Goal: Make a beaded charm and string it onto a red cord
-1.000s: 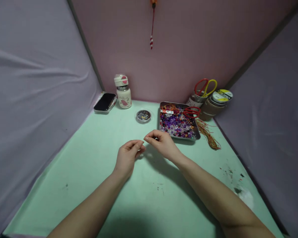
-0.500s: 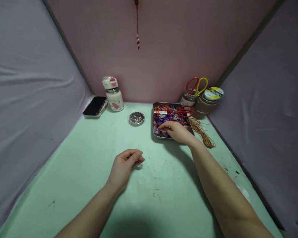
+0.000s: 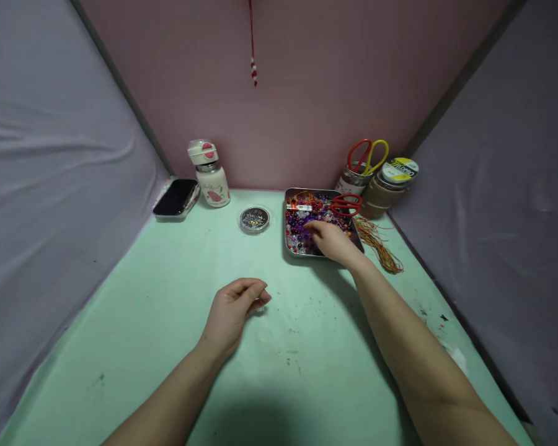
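Observation:
My left hand (image 3: 236, 306) hovers over the green tabletop with thumb and fingertips pinched together. Something small and clear shows faintly below the fingertips, too small to name. Over a metal tray (image 3: 323, 256) of mixed beads (image 3: 298, 230), my right hand (image 3: 330, 240) reaches down with its fingers slightly apart and their tips among purple beads. Whether a bead sits between them is hidden. Red-handled scissors (image 3: 346, 205) and a small white-labelled tube (image 3: 299, 208) lie across the beads at the tray's back.
Left of the tray is a small round clear case (image 3: 255, 220). Farther left stand a white bottle (image 3: 214, 186) and a phone (image 3: 177, 197). Two jars, one holding scissors (image 3: 368, 157), the other a lidded jar (image 3: 384, 193), and coloured cords (image 3: 385, 253) are at right. A beaded red string (image 3: 253, 68) hangs behind.
My right hand has shifted slightly right and back within the tray, and its fingers look more spread. My left hand stays in place. The view has tilted slightly.

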### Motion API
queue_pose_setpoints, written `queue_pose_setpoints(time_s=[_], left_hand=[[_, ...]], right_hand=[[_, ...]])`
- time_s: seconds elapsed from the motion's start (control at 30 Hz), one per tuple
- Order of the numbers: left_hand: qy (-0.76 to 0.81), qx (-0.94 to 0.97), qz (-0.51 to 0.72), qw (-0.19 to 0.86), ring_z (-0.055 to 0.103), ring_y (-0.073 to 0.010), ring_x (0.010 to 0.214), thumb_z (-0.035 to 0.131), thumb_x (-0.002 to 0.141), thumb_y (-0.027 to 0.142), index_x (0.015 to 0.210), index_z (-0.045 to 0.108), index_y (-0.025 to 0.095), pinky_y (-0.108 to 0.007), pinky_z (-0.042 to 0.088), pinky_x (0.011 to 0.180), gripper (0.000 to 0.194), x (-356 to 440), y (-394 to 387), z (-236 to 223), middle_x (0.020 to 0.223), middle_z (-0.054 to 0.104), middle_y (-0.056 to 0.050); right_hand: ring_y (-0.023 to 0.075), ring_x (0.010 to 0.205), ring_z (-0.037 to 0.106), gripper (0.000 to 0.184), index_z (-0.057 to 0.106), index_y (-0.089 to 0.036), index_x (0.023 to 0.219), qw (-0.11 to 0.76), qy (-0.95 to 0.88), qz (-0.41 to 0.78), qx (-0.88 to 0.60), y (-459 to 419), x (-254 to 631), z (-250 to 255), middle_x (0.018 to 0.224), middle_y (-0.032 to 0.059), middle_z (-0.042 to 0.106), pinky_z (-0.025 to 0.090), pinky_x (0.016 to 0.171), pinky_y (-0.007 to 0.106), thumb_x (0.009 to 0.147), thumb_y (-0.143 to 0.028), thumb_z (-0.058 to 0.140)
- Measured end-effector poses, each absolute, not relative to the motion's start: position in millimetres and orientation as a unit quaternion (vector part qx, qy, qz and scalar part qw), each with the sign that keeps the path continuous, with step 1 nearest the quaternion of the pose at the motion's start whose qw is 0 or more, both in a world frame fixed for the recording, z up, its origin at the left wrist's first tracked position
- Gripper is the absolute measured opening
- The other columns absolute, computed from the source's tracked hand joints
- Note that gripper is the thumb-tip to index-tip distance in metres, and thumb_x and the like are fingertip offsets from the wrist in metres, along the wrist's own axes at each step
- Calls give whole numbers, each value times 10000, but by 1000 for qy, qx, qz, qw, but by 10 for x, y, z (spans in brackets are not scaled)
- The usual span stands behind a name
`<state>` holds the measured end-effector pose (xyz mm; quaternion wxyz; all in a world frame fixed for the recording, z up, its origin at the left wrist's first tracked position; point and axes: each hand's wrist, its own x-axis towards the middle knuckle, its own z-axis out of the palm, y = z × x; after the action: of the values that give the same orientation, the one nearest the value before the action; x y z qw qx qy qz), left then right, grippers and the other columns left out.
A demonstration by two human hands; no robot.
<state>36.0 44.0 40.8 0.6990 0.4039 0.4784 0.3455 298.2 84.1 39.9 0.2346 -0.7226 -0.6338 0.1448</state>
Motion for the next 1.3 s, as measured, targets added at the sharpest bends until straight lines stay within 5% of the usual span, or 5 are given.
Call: queue_pose_setpoints(time_s=[0.4, 0.8, 1.3], left_hand=[[473, 402, 342, 706, 623, -138, 702, 758, 675, 381, 764, 691, 148, -266, 513, 708, 257, 366, 431, 410, 699, 678, -43], [474, 404, 334, 708, 615, -137, 691, 747, 691, 373, 758, 696, 155, -252, 492, 670, 234, 356, 434, 392, 692, 677, -44], [471, 406, 346, 703, 611, -133, 699, 738, 701, 373, 758, 683, 149, -248, 478, 668, 238, 359, 439, 397, 700, 665, -41]], right_hand=[[171, 755, 599, 117, 718, -183, 772, 185, -699, 124, -680, 872, 2973, 399, 842, 60, 691, 418, 692, 264, 764, -134, 611], [180, 696, 597, 188, 746, -202, 727, 98, -728, 145, -663, 976, 2985, 329, 756, 55, 708, 395, 636, 263, 721, -93, 593], [193, 764, 598, 183, 735, -181, 754, 110, -759, 109, -633, 955, 2957, 345, 812, 79, 701, 400, 686, 272, 750, -108, 567]])
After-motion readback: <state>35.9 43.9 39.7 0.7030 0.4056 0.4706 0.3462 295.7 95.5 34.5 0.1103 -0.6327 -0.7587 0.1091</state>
